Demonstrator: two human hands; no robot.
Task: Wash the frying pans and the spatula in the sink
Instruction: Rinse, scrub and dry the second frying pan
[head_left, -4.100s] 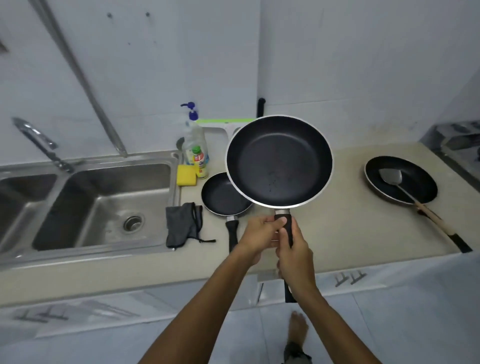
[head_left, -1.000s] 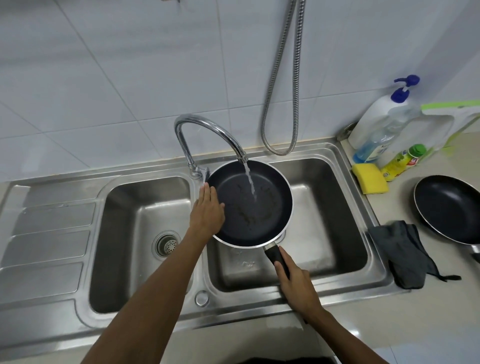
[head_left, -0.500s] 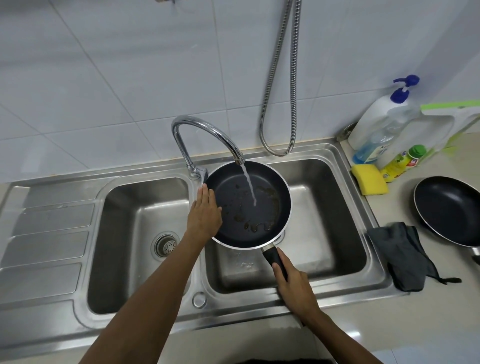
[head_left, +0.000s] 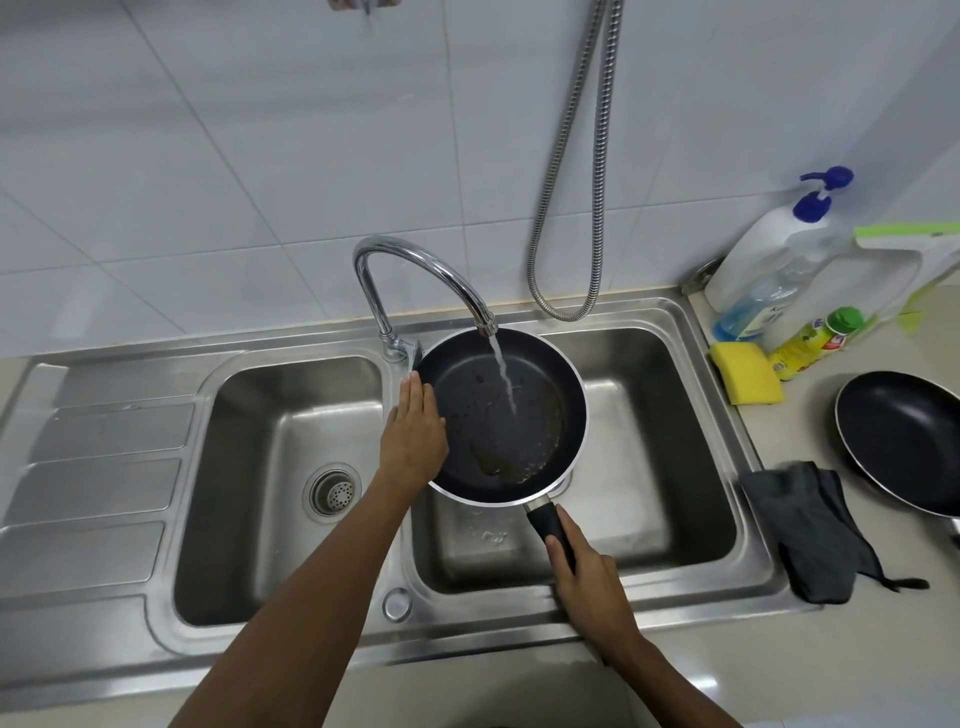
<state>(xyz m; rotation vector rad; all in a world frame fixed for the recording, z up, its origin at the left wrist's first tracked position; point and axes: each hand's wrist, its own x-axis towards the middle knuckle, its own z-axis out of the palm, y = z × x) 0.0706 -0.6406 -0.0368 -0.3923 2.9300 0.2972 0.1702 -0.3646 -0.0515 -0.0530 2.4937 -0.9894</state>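
Observation:
A black frying pan (head_left: 540, 379) with a silver rim hangs over the right basin of the steel sink (head_left: 670, 587). Water runs from the curved tap (head_left: 415, 254) into it, and brownish water pools at its bottom. My right hand (head_left: 587, 577) grips the pan's black handle. My left hand (head_left: 413, 434) lies flat with straight fingers against the pan's left rim. A second black pan (head_left: 904, 441) sits on the counter at the right edge, partly cut off. The spatula is out of view.
A yellow sponge (head_left: 745, 373), a small green-capped bottle (head_left: 815, 343) and a blue-pump soap bottle (head_left: 769, 260) stand behind the right basin. A dark cloth (head_left: 810, 530) lies on the counter. A metal shower hose (head_left: 571, 156) hangs on the tiled wall. The left basin has a drain (head_left: 334, 491).
Four seconds ago both hands held the pan up over the counter. Since then it has come under the running tap, and over the last second more brownish water has gathered in it.

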